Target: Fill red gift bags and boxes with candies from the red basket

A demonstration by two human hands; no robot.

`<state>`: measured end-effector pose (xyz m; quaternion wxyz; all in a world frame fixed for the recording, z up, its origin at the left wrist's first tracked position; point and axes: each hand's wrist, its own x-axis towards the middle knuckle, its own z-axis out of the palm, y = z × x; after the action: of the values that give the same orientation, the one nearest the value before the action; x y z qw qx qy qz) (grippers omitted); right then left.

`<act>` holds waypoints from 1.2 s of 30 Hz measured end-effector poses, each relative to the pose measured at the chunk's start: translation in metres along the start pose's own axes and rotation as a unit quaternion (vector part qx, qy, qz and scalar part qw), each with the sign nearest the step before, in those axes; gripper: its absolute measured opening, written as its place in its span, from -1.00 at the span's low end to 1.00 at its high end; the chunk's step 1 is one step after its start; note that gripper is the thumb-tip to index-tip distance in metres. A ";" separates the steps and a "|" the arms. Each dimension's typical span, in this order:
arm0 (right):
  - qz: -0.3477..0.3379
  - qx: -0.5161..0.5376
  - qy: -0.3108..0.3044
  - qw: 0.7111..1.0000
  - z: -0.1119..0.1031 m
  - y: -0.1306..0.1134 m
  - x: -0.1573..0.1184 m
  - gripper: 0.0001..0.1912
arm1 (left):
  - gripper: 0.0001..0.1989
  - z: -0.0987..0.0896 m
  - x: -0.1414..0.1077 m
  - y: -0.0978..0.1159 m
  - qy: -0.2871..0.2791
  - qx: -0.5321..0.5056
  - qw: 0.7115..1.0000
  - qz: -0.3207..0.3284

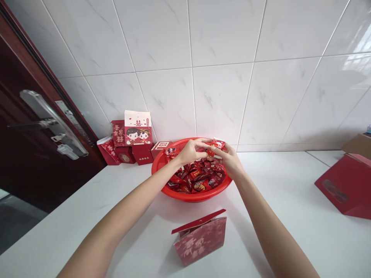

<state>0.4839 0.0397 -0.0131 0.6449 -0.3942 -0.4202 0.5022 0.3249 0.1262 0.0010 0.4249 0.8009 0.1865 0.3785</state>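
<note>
A round red plastic basket [191, 197] full of red-wrapped sweets [199, 175] stands near the tiled wall. Over its back part my two hands meet, fingertips close together. My left hand [193, 151] has its fingers bent towards a red and white packet [217, 143]. Behind the fingers of my right hand [227, 157] this packet sticks up, and that hand grips it. In front of the basket, a dark red gift box [203, 239] stands on the white table with its top flap partly raised.
Several red gift boxes [142, 153] and a card box with two cartoon figures [138, 133] lean at the wall on the left. A larger red box [348, 185] lies at the right, beside a brown carton [359, 144]. A dark door [43, 154] borders the table's left side.
</note>
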 end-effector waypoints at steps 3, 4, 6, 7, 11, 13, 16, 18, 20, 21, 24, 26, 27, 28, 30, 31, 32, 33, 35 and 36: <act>-0.008 -0.014 -0.005 1.000 0.001 0.001 0.000 -0.48 | -0.78 -0.002 0.001 -0.001 -0.004 -0.026 0.999 -0.035; -0.010 -0.017 -0.002 1.000 0.001 0.001 0.000 -0.49 | -0.78 -0.004 0.002 -0.002 -0.005 -0.030 0.998 -0.047; -0.009 -0.022 0.008 1.000 0.002 0.000 0.001 -0.52 | -0.77 -0.008 0.003 -0.006 0.005 -0.030 0.997 -0.071; -0.007 -0.023 0.015 1.000 0.002 0.000 0.001 -0.54 | -0.77 -0.011 0.004 -0.008 0.011 -0.019 0.996 -0.084; 0.003 -0.015 0.040 0.999 0.002 -0.001 0.001 -0.63 | -0.79 -0.022 0.000 -0.020 -0.042 0.163 0.976 -0.141; 0.008 -0.005 0.046 0.999 0.002 -0.001 0.001 -0.66 | -0.75 -0.023 -0.004 -0.024 -0.119 0.291 0.936 -0.158; 0.012 0.005 0.043 0.999 0.002 -0.002 0.001 -0.66 | -0.65 -0.016 -0.009 -0.028 -0.221 0.450 0.854 -0.140; 0.011 0.012 0.038 0.999 0.003 -0.002 0.000 -0.62 | -0.64 -0.009 -0.011 -0.031 -0.247 0.519 0.810 -0.122; 0.005 0.016 0.033 0.999 0.003 -0.002 0.000 -0.57 | -0.66 -0.004 -0.011 -0.034 -0.243 0.541 0.796 -0.122; 0.003 0.015 0.030 0.999 0.003 -0.002 0.000 -0.56 | -0.68 -0.003 -0.011 -0.036 -0.234 0.531 0.804 -0.132; -0.002 0.004 0.018 1.000 0.003 0.000 0.000 -0.57 | -0.79 -0.007 -0.009 -0.039 -0.212 0.469 0.841 -0.165; -0.003 0.000 0.016 1.000 0.002 0.001 0.001 -0.59 | -0.82 -0.012 -0.007 -0.039 -0.196 0.413 0.872 -0.173; -0.004 0.000 0.017 1.000 0.002 0.001 0.001 -0.60 | -0.78 -0.015 -0.005 -0.038 -0.178 0.366 0.897 -0.174; -0.003 0.001 0.018 1.000 0.002 0.001 0.001 -0.60 | -0.75 -0.018 -0.003 -0.037 -0.151 0.301 0.925 -0.173; -0.002 0.006 0.019 1.000 0.002 0.001 0.002 -0.60 | -0.71 -0.021 0.000 -0.034 -0.084 0.146 0.973 -0.160; -0.001 0.007 0.020 1.000 0.002 0.001 0.002 -0.61 | -0.69 -0.022 0.001 -0.033 -0.053 0.076 0.984 -0.151; -0.001 0.008 0.022 1.000 0.002 0.001 0.002 -0.61 | -0.66 -0.022 0.002 -0.031 -0.030 0.025 0.989 -0.144; -0.001 0.008 0.025 1.000 0.002 0.001 0.002 -0.61 | -0.63 -0.023 0.003 -0.030 -0.011 -0.014 0.990 -0.138; -0.002 0.004 0.033 0.999 0.002 0.002 0.002 -0.62 | -0.59 -0.022 0.003 -0.028 0.023 -0.061 0.989 -0.134; -0.002 0.001 0.037 0.999 0.002 0.002 0.002 -0.62 | -0.57 -0.022 0.003 -0.028 0.040 -0.073 0.988 -0.133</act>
<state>0.4816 0.0425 -0.0142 0.6611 -0.4107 -0.3962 0.4871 0.3108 0.1555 -0.0129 0.5207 0.7201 0.2802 0.3630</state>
